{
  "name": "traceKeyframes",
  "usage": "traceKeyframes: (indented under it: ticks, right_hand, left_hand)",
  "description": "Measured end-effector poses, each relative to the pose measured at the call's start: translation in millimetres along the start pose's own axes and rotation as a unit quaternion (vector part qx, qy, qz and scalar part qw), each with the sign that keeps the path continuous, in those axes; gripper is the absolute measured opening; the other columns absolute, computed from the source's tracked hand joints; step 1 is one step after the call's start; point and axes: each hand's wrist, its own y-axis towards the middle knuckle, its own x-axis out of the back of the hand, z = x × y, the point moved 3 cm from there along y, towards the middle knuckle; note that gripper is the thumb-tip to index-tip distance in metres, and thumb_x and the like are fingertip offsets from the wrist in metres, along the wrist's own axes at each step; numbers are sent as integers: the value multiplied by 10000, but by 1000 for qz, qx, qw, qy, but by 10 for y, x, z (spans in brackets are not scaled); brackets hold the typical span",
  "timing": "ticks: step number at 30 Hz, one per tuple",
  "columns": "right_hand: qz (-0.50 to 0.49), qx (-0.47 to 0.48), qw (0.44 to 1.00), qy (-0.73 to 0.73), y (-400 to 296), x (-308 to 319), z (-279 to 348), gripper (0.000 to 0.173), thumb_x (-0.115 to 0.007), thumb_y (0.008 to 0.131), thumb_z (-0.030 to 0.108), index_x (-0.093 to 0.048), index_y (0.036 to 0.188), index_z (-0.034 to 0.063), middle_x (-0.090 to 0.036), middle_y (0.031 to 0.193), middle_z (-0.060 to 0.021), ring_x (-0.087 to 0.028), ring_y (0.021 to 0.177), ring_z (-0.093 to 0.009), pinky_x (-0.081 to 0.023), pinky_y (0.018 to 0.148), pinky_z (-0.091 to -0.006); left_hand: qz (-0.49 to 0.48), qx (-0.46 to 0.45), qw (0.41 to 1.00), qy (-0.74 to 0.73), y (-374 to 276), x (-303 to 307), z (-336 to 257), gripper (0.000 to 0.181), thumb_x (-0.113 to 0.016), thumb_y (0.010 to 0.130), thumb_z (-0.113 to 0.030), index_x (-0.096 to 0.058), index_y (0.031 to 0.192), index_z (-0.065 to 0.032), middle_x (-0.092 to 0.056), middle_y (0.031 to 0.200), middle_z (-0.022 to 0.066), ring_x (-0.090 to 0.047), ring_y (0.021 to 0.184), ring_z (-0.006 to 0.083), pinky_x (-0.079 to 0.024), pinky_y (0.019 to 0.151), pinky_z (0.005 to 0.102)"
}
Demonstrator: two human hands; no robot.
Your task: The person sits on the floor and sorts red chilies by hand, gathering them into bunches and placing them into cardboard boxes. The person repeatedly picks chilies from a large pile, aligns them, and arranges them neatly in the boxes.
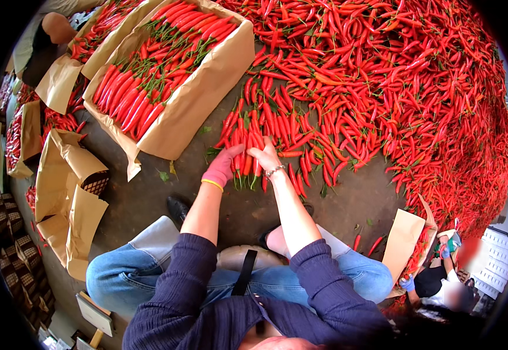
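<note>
My left hand [219, 168], in a pink glove with a yellow cuff, presses against the left side of a small bunch of red chili peppers [247, 165]. Bare and with a bracelet at the wrist, my right hand [266, 156] closes on the bunch from the right. The peppers lie side by side between both hands, their green stems pointing toward me. My fingertips are partly hidden among them. More loose chili peppers [271, 120] lie on the dark floor [345, 197] just beyond my hands.
A paper-lined box [201, 100] holds chilies in rows at upper left. A large chili heap [411, 74] spreads across the right. Another paper-lined crate [72, 175] stands left, near a scale [94, 314]. At lower right, a person [437, 280] in blue gloves handles chilies.
</note>
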Motion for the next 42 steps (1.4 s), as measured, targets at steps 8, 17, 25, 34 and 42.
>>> traceKeyframes:
  ticks: [8,17,25,34,42]
  right_hand:
    - [8,-15,958,286,-367,146,95,847,-795,727,57,-305,1417,21,-541,1297,-137,-574,1145,-230,-488,959,-374]
    - [-3,-42,989,141,-415,308,-22,808,-867,700,249,-431,1318,-33,-633,1171,-117,-628,1028,-194,-512,894,-343]
    - [133,-31,975,177,-545,312,41,466,-763,818,271,-581,1189,54,-668,1082,-70,-639,961,-141,-530,829,-320]
    - [191,-592,772,131,-1542,35,-212,424,-612,855,531,-674,973,129,-686,787,-34,-559,481,-110,-323,332,-257]
    - [162,-590,702,364,-1538,-253,-815,321,-527,955,274,-612,1091,-4,-707,963,-146,-700,745,-274,-579,678,-391]
  left_hand:
    - [62,86,994,39,-352,-288,-109,399,-640,908,-254,-574,1238,-39,-664,1156,112,-655,1030,237,-534,909,415]
    - [77,122,988,51,-461,-427,27,467,-646,909,-317,-534,1279,-55,-649,1190,109,-657,1026,236,-541,898,411]
    - [123,164,961,185,-478,-464,-124,509,-664,899,-335,-501,1303,-73,-626,1211,105,-636,1058,236,-533,903,428]
    - [-23,463,886,-10,-1315,99,504,518,-588,928,-446,-520,1284,-77,-621,1236,95,-612,1090,207,-481,963,403]
    - [-116,493,861,-52,-1018,409,670,367,-533,980,-350,-600,1171,-45,-690,1086,93,-669,947,208,-539,838,369]
